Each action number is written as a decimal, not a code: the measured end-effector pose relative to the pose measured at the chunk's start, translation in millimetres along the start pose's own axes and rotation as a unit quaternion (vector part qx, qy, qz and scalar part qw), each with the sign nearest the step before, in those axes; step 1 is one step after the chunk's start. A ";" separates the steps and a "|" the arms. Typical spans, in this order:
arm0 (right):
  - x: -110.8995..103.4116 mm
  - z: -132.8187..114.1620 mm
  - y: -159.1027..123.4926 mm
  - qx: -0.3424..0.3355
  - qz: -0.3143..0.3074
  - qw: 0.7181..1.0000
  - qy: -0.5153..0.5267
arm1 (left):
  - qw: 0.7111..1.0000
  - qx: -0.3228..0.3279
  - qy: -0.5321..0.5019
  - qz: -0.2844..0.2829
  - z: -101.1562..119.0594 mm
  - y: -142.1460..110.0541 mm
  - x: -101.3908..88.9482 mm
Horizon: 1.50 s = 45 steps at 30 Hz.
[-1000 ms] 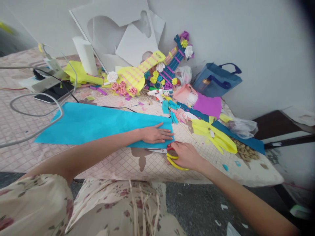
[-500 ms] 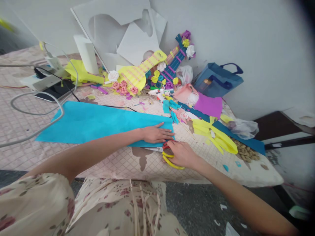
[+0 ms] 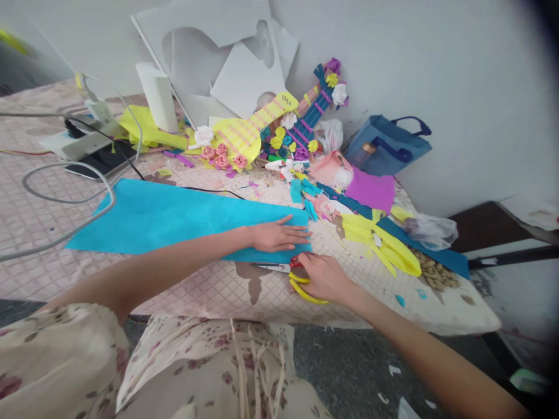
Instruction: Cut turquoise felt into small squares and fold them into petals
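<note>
A long sheet of bright blue paper (image 3: 166,215) lies flat along the near part of the table. My left hand (image 3: 279,234) rests palm down on its right end, fingers stretched out to the right. Just beside it, on the near side, my right hand (image 3: 325,276) grips scissors with red and yellow handles (image 3: 310,295). The scissor blades point left and lie along the tablecloth close to the paper's near edge. My right fingers partly cover the handles.
Behind the paper stand a yellow paper guitar (image 3: 240,137) and a dark blue one (image 3: 303,125) with paper flowers. Yellow strips (image 3: 384,241), peanuts (image 3: 437,272) and a blue bag (image 3: 386,145) are at the right. A grey cable (image 3: 65,247) loops over the paper's left end.
My right hand and the scissors have shifted very slightly towards me, a little apart from my left hand. The left hand stays flat on the blue paper. The view has tilted slightly.
</note>
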State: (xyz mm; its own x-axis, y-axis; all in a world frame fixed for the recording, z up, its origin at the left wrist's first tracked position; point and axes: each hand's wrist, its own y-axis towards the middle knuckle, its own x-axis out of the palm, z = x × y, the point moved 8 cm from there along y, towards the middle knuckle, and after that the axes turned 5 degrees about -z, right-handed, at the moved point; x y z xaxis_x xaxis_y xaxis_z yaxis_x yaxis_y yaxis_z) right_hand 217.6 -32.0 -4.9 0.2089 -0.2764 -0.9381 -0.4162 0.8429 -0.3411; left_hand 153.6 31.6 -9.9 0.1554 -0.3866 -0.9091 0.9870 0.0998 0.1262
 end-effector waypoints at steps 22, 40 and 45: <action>-2.8 -12.3 9.7 -0.002 0.029 1.000 0.007 | 0.998 -0.060 0.004 -0.018 -20.2 -89.9 -9.2; -2.0 -14.9 3.4 0.018 0.022 1.000 0.014 | 0.999 -0.049 0.013 -0.010 -17.6 -90.9 -12.3; -3.5 -17.7 3.9 0.014 0.028 0.999 0.013 | 0.998 -0.050 0.031 -0.012 -13.7 -103.4 -20.8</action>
State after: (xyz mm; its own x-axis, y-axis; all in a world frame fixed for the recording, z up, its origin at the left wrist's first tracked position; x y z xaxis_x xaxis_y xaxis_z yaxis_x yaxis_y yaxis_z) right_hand 199.6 -35.9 -4.0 0.1629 -0.2409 -0.9568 -0.4011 0.8698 -0.2873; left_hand 47.8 41.9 -9.4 0.1257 -0.3325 -0.9347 0.9807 0.1838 0.0665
